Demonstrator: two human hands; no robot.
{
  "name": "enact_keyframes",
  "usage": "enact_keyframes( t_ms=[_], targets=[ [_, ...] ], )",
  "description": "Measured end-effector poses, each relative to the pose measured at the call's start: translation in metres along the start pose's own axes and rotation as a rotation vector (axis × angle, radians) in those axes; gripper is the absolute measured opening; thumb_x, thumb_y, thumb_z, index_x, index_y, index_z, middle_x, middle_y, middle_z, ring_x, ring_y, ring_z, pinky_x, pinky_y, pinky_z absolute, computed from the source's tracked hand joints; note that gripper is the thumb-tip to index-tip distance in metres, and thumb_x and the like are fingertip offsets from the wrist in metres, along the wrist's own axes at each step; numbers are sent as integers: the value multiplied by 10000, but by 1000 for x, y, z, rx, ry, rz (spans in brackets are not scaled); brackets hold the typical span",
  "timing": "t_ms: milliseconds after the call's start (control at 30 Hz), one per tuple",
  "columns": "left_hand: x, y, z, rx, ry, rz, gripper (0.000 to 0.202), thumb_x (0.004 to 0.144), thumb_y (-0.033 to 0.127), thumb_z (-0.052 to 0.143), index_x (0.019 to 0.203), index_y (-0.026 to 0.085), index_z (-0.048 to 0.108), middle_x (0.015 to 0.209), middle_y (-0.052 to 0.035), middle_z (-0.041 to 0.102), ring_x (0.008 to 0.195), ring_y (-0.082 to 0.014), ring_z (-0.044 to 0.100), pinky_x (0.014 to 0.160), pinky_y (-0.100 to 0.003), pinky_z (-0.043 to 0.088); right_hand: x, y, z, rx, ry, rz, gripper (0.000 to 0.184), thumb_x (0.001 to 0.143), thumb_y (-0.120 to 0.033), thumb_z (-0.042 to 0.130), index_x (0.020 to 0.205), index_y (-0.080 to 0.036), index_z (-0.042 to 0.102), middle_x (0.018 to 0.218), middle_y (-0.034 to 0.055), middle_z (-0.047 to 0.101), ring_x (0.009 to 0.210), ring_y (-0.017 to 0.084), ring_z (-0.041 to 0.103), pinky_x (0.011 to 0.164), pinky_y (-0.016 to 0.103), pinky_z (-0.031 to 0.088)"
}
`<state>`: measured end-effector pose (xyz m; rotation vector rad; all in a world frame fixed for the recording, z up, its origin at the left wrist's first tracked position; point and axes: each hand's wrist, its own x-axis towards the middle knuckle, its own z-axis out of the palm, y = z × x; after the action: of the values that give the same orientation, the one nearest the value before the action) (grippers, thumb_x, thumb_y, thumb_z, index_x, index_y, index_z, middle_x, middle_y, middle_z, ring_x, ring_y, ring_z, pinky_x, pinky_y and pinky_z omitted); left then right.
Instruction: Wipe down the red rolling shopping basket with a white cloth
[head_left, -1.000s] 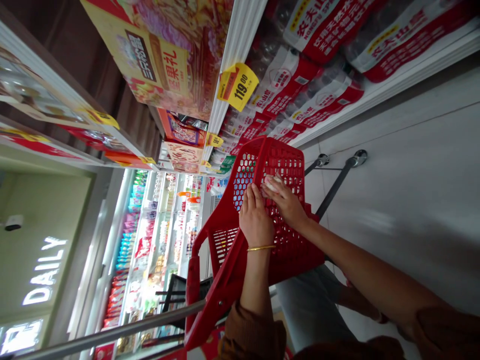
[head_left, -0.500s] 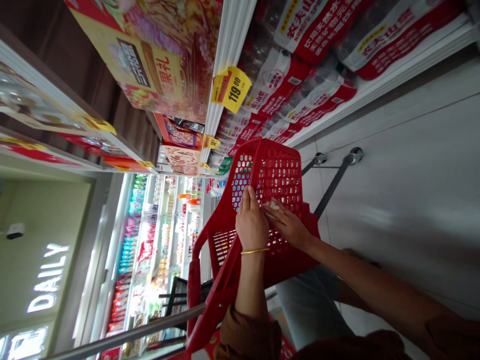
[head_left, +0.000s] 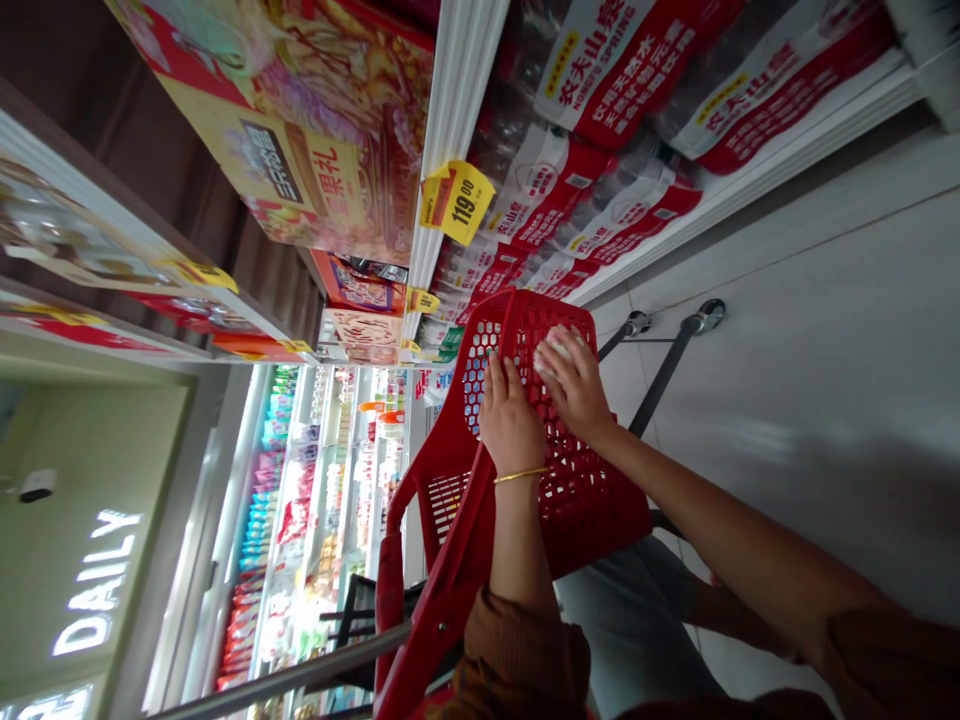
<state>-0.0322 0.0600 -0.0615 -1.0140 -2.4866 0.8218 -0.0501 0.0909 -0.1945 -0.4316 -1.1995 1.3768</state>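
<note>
A red plastic shopping basket (head_left: 570, 545), with honeycomb and slotted walls, is in front of me on a wheeled frame. My left hand (head_left: 513, 425), a gold bracelet at its wrist, lies over the basket's edge with its fingers stretched out. Its thumb is out of sight. Against the perforated wall, my right hand (head_left: 581, 392) presses a crumpled white wipe or tissue (head_left: 561, 342) under its fingers. Most of that wipe is covered by the hand.
The view is turned sideways. Packs of red-labelled water bottles (head_left: 540, 185) line a low shelf beside the basket. Boxed goods (head_left: 300, 130) and a yellow price tag (head_left: 459, 203) are above them. Metal legs with wheels (head_left: 670, 365) stand on the tiled floor (head_left: 795, 400). Stocked shelves (head_left: 337, 470) glow beyond.
My right hand has moved with the wipe across the basket wall toward its far end, away from my left hand. My left hand has shifted slightly, and its fingers are more spread.
</note>
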Motion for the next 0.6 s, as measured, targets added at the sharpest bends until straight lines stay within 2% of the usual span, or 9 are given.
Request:
enact_keyframes(
  t_ms=[67, 167, 233, 333, 433, 600],
  targets=[
    [0, -1, 3, 47, 7, 8, 576, 887, 26, 375, 1457, 113, 370, 1554, -142, 324, 1433, -238, 328, 1138, -403, 385, 14, 7, 10, -7, -30, 25, 416, 983, -301, 459, 1398, -317, 457, 1526, 49, 375, 1433, 245, 320, 1195, 578, 251],
    [-1, -2, 7, 103, 25, 13, 541, 921, 58, 364, 1460, 105, 363, 1554, -137, 322, 1429, -249, 335, 1131, -406, 395, 18, 16, 20, 24, -103, 12, 401, 986, -302, 457, 1386, -330, 475, 1506, 40, 410, 1427, 235, 333, 1200, 575, 236],
    [-1, -1, 10, 142, 38, 9, 520, 942, 79, 350, 1462, 93, 358, 1554, -144, 315, 1424, -261, 343, 1126, -410, 402, 11, 20, 23, 51, -122, 4, 405, 996, -266, 432, 1393, -338, 468, 1483, 39, 447, 1413, 218, 358, 1191, 565, 268],
    [-1, -2, 16, 183, 67, 0, 506, 963, 114, 343, 1468, 105, 352, 1548, -151, 325, 1419, -266, 352, 1125, -420, 403, -6, 23, 21, 92, -152, -7, 428, 1003, -230, 403, 1415, -342, 440, 1480, 33, 456, 1434, 208, 320, 1175, 532, 320],
    [-2, -3, 19, 205, 77, 3, 496, 974, 153, 352, 1470, 121, 357, 1551, -152, 321, 1426, -265, 339, 1144, -417, 379, -23, 25, 17, 95, -189, -41, 439, 1004, -227, 402, 1430, -330, 422, 1482, 36, 456, 1455, 211, 274, 1186, 512, 310],
    [0, -7, 8, 215, -34, 46, 527, 965, 136, 346, 1489, 100, 303, 1560, -170, 292, 1436, -264, 319, 1122, -399, 410, -45, 26, 10, 84, -238, -96, 463, 1005, -207, 384, 1451, -330, 383, 1476, 42, 462, 1454, 222, 276, 1178, 527, 326]
  ],
)
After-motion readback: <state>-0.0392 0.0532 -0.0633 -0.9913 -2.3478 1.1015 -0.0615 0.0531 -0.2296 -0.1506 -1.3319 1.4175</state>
